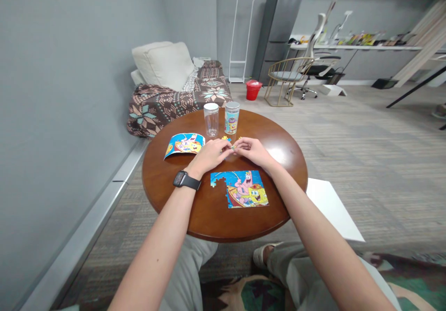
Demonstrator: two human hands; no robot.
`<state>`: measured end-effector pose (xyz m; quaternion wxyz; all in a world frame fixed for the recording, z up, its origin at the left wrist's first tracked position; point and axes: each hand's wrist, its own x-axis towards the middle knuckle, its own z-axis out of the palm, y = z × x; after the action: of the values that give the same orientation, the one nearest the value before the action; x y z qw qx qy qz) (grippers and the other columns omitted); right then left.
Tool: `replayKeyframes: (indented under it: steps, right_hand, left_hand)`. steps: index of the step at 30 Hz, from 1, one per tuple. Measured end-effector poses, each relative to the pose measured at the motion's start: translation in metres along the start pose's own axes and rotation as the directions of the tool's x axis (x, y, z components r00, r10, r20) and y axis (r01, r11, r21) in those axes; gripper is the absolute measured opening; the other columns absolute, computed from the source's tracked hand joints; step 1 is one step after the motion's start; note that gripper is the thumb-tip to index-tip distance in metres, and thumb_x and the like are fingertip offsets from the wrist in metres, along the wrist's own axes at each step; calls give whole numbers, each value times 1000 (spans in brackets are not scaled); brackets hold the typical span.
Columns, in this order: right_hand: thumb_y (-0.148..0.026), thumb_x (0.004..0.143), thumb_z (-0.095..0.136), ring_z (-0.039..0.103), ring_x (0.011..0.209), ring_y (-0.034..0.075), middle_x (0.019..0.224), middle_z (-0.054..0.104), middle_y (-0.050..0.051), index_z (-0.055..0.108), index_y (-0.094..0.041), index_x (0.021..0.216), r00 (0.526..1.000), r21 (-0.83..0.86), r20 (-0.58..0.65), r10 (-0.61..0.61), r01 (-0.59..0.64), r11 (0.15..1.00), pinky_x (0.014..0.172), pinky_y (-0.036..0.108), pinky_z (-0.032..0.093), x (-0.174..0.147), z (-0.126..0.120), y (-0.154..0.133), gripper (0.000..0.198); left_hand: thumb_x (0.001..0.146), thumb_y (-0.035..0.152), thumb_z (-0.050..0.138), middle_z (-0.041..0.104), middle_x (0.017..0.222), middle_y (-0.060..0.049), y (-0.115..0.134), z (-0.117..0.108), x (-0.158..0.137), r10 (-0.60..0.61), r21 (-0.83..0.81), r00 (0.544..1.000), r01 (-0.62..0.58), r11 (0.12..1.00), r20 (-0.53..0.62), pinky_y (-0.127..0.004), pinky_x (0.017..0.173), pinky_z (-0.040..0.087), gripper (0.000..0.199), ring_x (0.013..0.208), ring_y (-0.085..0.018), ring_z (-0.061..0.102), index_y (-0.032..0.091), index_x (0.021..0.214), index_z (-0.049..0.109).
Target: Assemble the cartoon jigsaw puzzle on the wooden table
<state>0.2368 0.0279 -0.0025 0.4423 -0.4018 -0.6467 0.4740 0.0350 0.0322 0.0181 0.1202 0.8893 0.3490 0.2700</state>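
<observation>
My left hand (215,153), with a black watch on its wrist, meets my right hand (254,150) above the round wooden table. Fingertips of both are pinched on a small jigsaw puzzle piece (233,147), mostly covered by the fingers. Loose puzzle pieces (226,138), some yellow and blue, lie just beyond the hands, partly hidden by them. Nearer to me, a partly joined jigsaw puzzle (248,189) lies flat, showing a pink and a yellow cartoon figure in a boat. Its lower left is bare table with a jagged edge.
A curved picture sheet (184,143) with the same scene rests on the table's left side. Behind the hands stand a clear jar (211,120) with a white lid and a printed canister (232,118). The table's rim (240,237) curves close to my knees.
</observation>
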Motion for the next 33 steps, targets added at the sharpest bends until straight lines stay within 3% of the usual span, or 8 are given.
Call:
replayKeyframes:
  steps: [6, 19, 33]
  right_hand:
    - [-48, 64, 86, 73, 80, 20, 77, 76, 6, 65, -18, 79, 998, 91, -9, 56, -55, 994, 83, 34, 55, -2, 2, -1, 40]
    - [-44, 67, 80, 66, 70, 16, 80, 77, 7, 75, -16, 77, 996, -53, 8, 92, -92, 994, 69, 29, 50, -3, 1, -9, 30]
    - [-46, 70, 75, 64, 68, 16, 80, 78, 8, 80, -17, 77, 996, -95, 38, 83, -79, 992, 62, 27, 44, -4, -1, -11, 30]
  left_hand:
    - [95, 18, 57, 72, 99, -6, 1, -1, 1, 5, -43, 999, -7, 999, -54, -35, 89, 51, 11, 95, -21, 66, 18, 98, 67]
    - [93, 12, 55, 74, 97, -4, 0, 0, 0, -48, -204, 990, 19, 979, -136, -29, 84, 53, 13, 90, -17, 70, 18, 102, 63]
    - [94, 16, 55, 74, 99, -5, 2, -2, -1, -43, -202, 988, 11, 979, -151, -32, 86, 53, 12, 91, -18, 69, 18, 98, 66]
